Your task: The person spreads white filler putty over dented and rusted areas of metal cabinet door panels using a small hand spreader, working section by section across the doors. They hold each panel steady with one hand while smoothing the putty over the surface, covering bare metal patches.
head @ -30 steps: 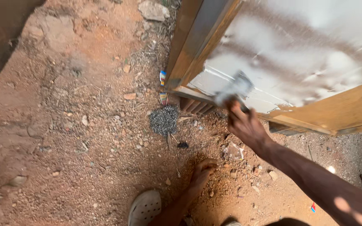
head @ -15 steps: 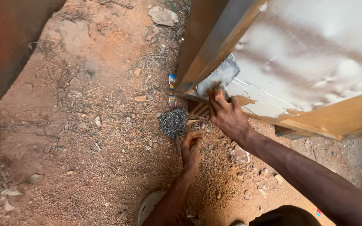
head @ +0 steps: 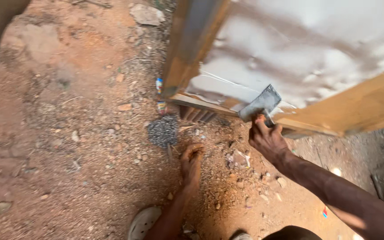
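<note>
Meanwhile, right hand [head: 268, 140] grips a hammer [head: 260, 104]; left hand [head: 192, 161], fingers curled, reaches beside grey nails [head: 162, 130].

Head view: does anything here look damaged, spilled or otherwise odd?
Yes. A dark heap of small nails lies loose on the bare dirt, not in a container. The silver sheet on the wooden frame looks wrinkled and torn near its lower edge.

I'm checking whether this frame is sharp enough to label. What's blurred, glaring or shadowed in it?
Head view: the white sheet on the wooden frame is smeared by motion blur and bright; the hammer head in the right hand is slightly soft; the left hand and the pile of nails read clearly; shadow darkens the top left corner; sun patches hit the dirt at lower right.
</note>
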The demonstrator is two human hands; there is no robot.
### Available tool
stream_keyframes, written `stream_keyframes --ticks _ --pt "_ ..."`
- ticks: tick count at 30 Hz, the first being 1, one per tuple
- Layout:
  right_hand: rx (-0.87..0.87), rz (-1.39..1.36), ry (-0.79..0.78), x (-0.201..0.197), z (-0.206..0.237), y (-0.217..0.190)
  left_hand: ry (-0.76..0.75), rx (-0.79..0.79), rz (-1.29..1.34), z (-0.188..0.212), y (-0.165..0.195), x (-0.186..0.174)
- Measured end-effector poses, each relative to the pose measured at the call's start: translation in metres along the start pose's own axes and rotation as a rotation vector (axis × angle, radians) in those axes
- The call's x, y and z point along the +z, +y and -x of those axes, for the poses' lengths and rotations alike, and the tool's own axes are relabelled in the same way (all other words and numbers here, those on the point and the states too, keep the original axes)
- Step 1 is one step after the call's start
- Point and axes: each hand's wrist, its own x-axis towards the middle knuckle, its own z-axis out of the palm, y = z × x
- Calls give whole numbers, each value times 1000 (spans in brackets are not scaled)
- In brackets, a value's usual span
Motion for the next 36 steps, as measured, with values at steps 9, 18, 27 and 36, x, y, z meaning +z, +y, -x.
stream_keyframes --ticks 9,18,27,36 --pt "111 343 -155 105 72 -7 -19 -5 -105 9 -15 -7" --pt "506 -641 381 53 103 -52 -167 126 -264 26 -21 -13" --pt "387 -561 531 -13 28 -53 -404 -592 -136 109 -17 -76" --pt "800 -1091 1199 -48 -24 -100 -239 -607 58 85 -29 -99"
